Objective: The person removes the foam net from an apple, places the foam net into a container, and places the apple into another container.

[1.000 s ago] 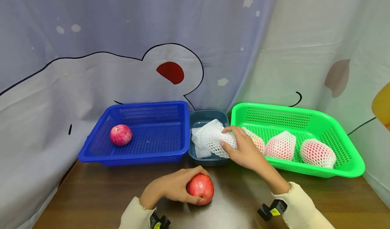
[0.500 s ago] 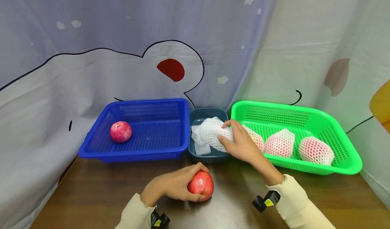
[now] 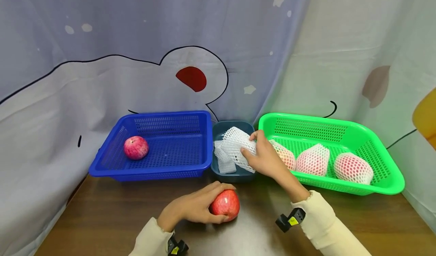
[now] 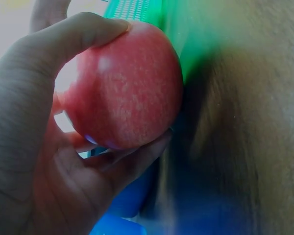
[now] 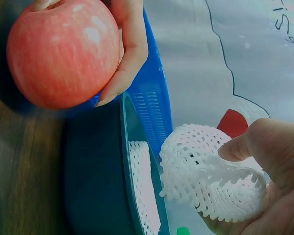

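My left hand [image 3: 192,207] grips a red apple [image 3: 227,205] just above or on the table, thumb on the near side and fingers over the far side. In the left wrist view the apple [image 4: 127,88] fills the curve of the hand. My right hand [image 3: 267,157] pinches a white foam fruit net [image 3: 238,144] between thumb and fingers, over the small dark teal bin [image 3: 235,178]. The right wrist view shows that net [image 5: 206,171] bunched, part of it hidden by the hand. More white foam netting [image 3: 225,163] lies in the bin.
A blue basket [image 3: 153,170] on the left holds one pinkish-red apple [image 3: 136,148]. The green basket [image 3: 378,137] on the right holds three net-wrapped fruits [image 3: 353,168]. A printed curtain [image 3: 136,29] hangs behind the wooden table [image 3: 112,210].
My right hand has moved a little left, and the net in it has shifted from bunched to more spread and slanted. The left hand with the apple has hardly moved.
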Demonstrator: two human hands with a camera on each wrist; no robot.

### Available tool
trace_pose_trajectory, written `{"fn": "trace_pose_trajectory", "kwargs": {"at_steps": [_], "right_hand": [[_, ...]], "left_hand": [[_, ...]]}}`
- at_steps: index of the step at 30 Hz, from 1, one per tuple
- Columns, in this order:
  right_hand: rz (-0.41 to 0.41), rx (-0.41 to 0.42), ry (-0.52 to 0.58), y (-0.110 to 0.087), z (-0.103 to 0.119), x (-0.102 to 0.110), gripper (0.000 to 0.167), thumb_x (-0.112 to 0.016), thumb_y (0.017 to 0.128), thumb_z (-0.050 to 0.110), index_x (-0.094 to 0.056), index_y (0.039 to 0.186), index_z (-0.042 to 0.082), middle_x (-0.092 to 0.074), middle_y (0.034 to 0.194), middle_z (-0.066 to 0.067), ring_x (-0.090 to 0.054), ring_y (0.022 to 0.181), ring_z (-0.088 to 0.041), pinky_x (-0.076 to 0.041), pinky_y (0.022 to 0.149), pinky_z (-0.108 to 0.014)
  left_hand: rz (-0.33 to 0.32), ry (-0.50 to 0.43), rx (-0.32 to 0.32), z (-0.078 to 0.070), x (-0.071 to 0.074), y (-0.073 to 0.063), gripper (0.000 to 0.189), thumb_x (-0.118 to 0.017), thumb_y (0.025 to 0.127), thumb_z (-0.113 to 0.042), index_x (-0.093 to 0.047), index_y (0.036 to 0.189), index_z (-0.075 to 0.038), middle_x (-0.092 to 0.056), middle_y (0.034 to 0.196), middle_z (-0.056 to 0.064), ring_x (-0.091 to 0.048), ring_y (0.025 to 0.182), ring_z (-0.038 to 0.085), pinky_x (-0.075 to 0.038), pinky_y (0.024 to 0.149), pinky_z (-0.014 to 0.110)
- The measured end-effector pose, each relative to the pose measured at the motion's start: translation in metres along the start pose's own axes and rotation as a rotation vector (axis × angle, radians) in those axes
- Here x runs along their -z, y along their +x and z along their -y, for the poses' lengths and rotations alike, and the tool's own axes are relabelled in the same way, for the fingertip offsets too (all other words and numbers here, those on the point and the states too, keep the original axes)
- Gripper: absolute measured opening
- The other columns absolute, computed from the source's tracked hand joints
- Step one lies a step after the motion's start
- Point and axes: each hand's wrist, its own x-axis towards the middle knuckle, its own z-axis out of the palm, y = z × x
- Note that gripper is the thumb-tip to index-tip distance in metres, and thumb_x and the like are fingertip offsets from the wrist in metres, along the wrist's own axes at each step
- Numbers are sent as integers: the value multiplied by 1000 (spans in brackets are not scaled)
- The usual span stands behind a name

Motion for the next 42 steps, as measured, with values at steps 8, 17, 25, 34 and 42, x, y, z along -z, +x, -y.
{"fn": "trace_pose_trajectory", "kwargs": {"at_steps": [8,17,25,34,42], "right_hand": [[27,9,46,12,2,-7,48,-61,95,21,-28,126,4,-51,132,-28,-59,111,-42,-46,99,-53],[62,13,39,24,4,-13,44,-59,94,16,-32,126,1,-49,129,-29,-53,118,-41,-43,103,-52],[78,-15,-2,36,4,-21,37,-58,94,18,-36,118,-1,-45,120,-26,-48,116,-40,-41,101,-50],[101,-83,-70,40,8,-28,39,-58,95,23,-36,119,1,-45,120,-24,-54,107,-40,-46,93,-49],[85,-99,-144,44,9,-35,41,-58,95,23,-37,117,-4,-43,116,-25,-54,97,-40,-48,86,-51]], "left_hand": [[-7,5,2,-1,-1,-1,67,-74,84,-44,-40,141,-30,-49,126,-4,-54,115,10,-52,94,28],[-27,30,-67,-1,-2,0,66,-80,78,-36,-41,130,-21,-52,123,-3,-53,115,8,-51,97,24],[-43,40,-81,-1,-3,1,66,-82,75,-34,-42,126,-18,-54,119,-2,-53,113,9,-51,95,23],[-49,78,-58,-5,-2,1,67,-82,75,-35,-42,125,-17,-54,117,-3,-54,112,9,-51,95,22],[-62,152,-101,-5,-2,-2,71,-83,74,-37,-44,130,-17,-55,123,-2,-55,114,10,-50,98,24]]}}
